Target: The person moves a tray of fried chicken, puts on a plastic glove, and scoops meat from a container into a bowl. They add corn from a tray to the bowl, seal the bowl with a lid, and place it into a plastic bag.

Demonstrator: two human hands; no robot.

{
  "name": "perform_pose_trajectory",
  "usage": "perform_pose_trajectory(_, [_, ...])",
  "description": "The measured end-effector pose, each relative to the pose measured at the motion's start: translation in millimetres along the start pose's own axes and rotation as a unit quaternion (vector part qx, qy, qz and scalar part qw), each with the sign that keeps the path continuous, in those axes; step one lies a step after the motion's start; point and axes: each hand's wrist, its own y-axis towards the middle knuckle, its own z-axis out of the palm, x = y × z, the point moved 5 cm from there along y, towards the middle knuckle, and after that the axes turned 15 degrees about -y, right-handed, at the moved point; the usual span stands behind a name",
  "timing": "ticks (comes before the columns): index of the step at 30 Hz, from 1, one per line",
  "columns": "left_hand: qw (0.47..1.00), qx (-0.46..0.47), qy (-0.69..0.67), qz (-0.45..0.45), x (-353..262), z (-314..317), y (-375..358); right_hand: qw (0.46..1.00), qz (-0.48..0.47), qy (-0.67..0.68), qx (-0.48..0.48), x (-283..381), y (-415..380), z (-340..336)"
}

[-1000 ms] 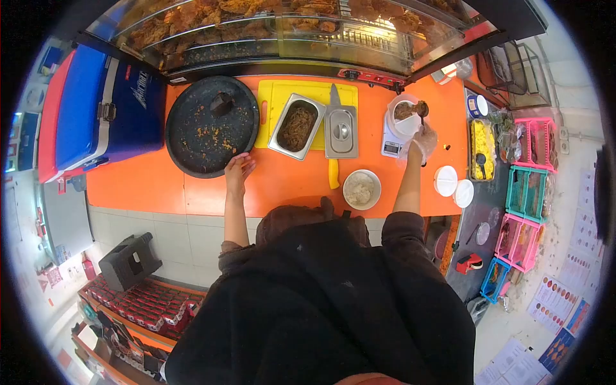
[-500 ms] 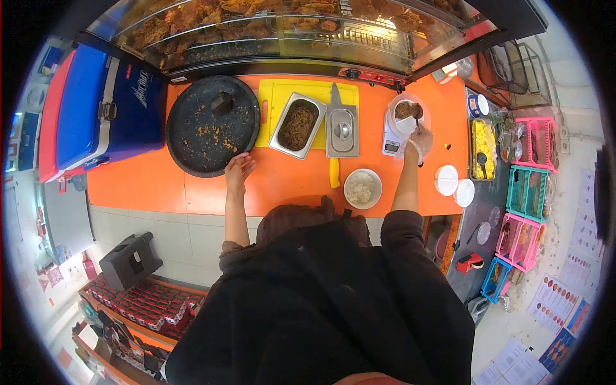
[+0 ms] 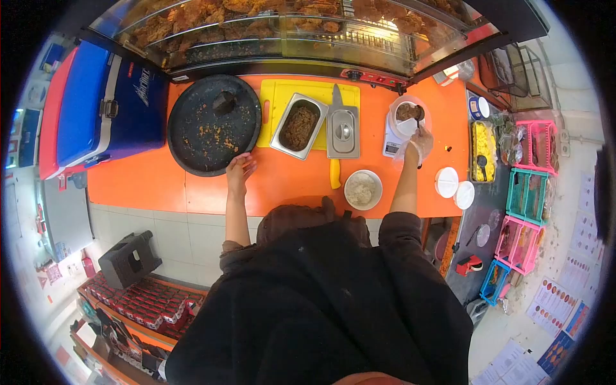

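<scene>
The right hand (image 3: 420, 142), in a thin clear glove, is closed around the handle of a small dark spoon (image 3: 418, 117) whose tip sits in a round white tub (image 3: 406, 113) of brown filling. The tub stands on a small white kitchen scale (image 3: 390, 142) near the back right of the orange counter (image 3: 141, 183).

The left hand (image 3: 239, 168) rests open and empty, fingers spread, touching the near rim of a large round black pan (image 3: 212, 122) strewn with orange crumbs.

Between the hands, a rectangular steel tray (image 3: 298, 125) holding brown shredded food lies on a yellow cutting board (image 3: 282, 96). Just beside the tray is a flat steel lid with a knob (image 3: 342, 131), with a yellow-handled knife (image 3: 333, 170) partly under it. A round white bowl (image 3: 362, 189) of pale mash sits at the counter's front edge; its contents are hard to make out.

Two white round lids (image 3: 452, 186) lie near the right edge. Bare counter lies front left, before a blue and red cooler box (image 3: 96, 106).
</scene>
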Motion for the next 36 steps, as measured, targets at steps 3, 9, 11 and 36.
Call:
perform_pose_trajectory(3, [1.000, -0.002, 0.002, -0.002, -1.0, 0.7, -3.3, 1.000, 0.000, -0.008, -0.012, -3.0, 1.1, 0.4])
perform_pose_trajectory(9, [1.000, -0.005, 0.011, -0.009, 1.8, -4.3, 1.7, 0.994, 0.044, 0.096, 0.002, -13.9, 8.9, 6.2])
perform_pose_trajectory(11, [1.000, 0.010, 0.014, 0.002, 3.2, -5.1, 2.9, 0.994, 0.043, 0.099, 0.005, -9.3, 8.9, -0.6])
perform_pose_trajectory(36, [1.000, -0.007, 0.001, -0.022, 9.4, 7.6, 0.1, 0.844, 0.032, 0.358, 0.399, 103.5, -72.0, -34.7])
